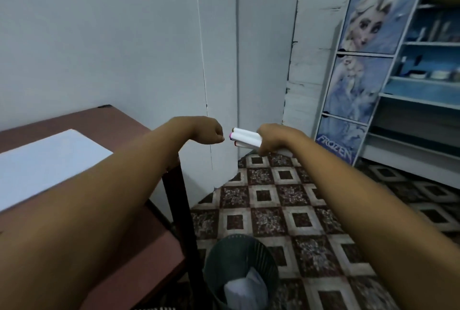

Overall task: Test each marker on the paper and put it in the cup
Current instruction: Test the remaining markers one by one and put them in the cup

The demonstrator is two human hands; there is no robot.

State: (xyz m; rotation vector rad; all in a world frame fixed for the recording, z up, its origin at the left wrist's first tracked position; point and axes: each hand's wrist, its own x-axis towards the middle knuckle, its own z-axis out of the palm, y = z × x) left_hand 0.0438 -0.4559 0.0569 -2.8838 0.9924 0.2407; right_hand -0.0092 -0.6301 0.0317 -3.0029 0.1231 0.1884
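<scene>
Right hand (271, 138) grips the markers (246, 136), left hand (209, 131) curled empty beside their caps. Picking stage, I'd say; next, pull one for the paper (49, 160).

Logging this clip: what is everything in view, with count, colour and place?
markers: at least three, white with coloured ends, bundled in the right hand
paper: one, white, on the table
table: one, reddish brown, left
wastebasket: one, dark green, on the floor by the table, something white inside
shelf unit: one, blue printed panels, right
cup: none in view
left hand: curled, beside the marker ends
right hand: grips the markers
</scene>
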